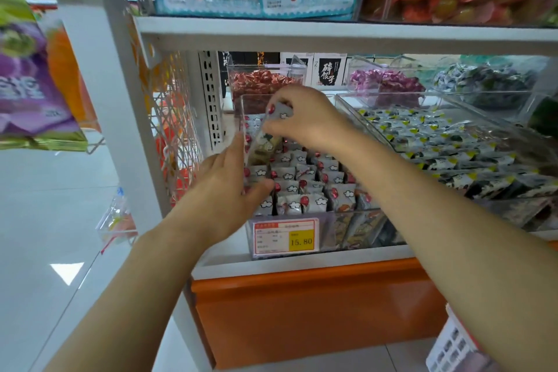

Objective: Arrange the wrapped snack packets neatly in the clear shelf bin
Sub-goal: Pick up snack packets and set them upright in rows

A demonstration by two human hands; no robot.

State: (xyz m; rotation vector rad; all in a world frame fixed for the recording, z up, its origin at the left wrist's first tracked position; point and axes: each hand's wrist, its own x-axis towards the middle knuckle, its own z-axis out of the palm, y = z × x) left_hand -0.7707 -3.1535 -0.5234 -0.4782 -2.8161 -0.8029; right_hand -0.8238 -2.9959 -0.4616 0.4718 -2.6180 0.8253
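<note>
White shelving [332, 32], orange base [302, 311], glossy pale floor [45, 220]

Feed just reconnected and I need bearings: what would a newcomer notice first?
Centre frame, the right hand pinches a snack packet above the clear bin, while the left hand rests against the bin's left wall. Rows of red-dotted packets fill the bin, and a 15.80 price tag sits on its front.

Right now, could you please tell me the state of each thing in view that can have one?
clear shelf bin, open-topped, mostly filled.
rowed packets, upright in rows inside the clear shelf bin.
lifted packets, tilted, raised off the rows.
right grip, pinches the lifted packets.
left grip, fingers straight along the bin's left wall, thumb on the front packets.
price tag, fixed to the bin's front.
</note>
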